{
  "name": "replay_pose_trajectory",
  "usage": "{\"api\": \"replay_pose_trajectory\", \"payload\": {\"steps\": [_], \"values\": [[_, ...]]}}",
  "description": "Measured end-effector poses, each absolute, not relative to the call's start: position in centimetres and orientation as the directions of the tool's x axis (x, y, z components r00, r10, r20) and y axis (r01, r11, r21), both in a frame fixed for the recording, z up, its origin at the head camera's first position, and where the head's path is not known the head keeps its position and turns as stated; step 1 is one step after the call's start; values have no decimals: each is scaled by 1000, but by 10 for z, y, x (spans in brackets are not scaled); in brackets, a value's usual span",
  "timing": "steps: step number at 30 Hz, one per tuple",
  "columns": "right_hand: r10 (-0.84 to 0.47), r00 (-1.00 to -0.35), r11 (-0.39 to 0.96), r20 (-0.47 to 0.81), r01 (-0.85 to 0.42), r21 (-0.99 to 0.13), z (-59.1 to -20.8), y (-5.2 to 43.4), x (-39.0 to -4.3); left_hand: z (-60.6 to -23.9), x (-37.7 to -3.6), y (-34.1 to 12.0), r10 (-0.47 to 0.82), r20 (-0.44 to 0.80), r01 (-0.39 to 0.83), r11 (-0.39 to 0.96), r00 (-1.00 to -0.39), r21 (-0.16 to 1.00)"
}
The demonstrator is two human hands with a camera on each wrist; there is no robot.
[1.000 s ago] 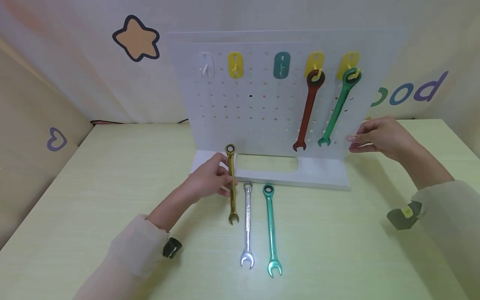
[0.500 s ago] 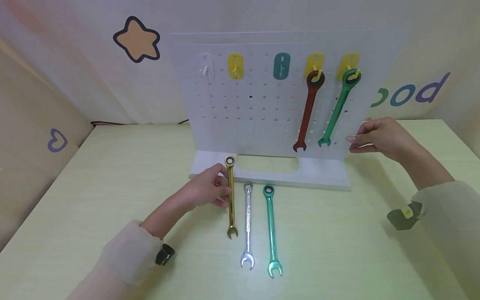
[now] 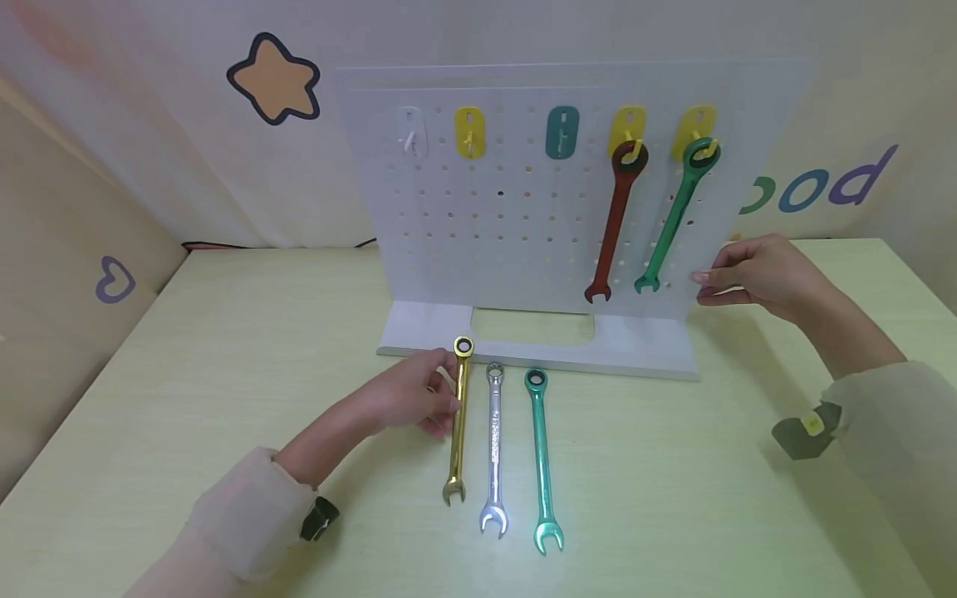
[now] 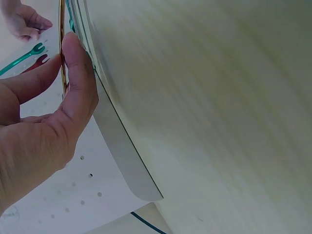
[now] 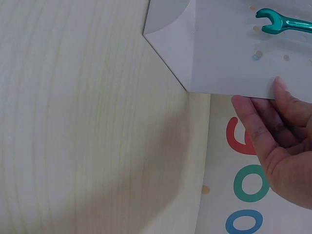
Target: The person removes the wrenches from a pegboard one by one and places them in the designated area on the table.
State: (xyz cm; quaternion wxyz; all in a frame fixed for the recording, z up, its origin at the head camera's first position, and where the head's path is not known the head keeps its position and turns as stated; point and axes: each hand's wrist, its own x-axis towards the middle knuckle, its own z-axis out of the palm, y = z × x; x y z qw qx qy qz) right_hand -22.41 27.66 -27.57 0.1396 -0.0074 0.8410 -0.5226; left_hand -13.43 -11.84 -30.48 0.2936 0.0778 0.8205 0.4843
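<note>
Down over the table (image 3: 262,349) and away from the white pegboard (image 3: 449,274) has come the left hand (image 3: 414,394), its thumb and finger parted only by the thickness of the gold wrench (image 3: 457,447) they pinch, while the right hand (image 3: 766,272) keeps the white pegboard's edge between thumb and fingers. Judging by the row, the step in hand is laying down the gold wrench, now just left of the silver wrench (image 3: 494,444) and the teal wrench (image 3: 542,457); I cannot tell whether it touches the table. Next, the move seems to call for levelling it, then easing the pinch apart.
</note>
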Motion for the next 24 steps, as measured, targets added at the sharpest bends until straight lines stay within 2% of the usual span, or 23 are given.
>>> {"api": "replay_pose_trajectory", "payload": {"steps": [5,24], "values": [[-155,-961,456,-230,137,-879,-276,277,-225,-307,-132,-119,421,-418,-145,544,-805,826],[-141,-964,501,-224,126,-856,-275,275,-224,-308,-135,-119,322,-506,-158,700,-800,697]]}}
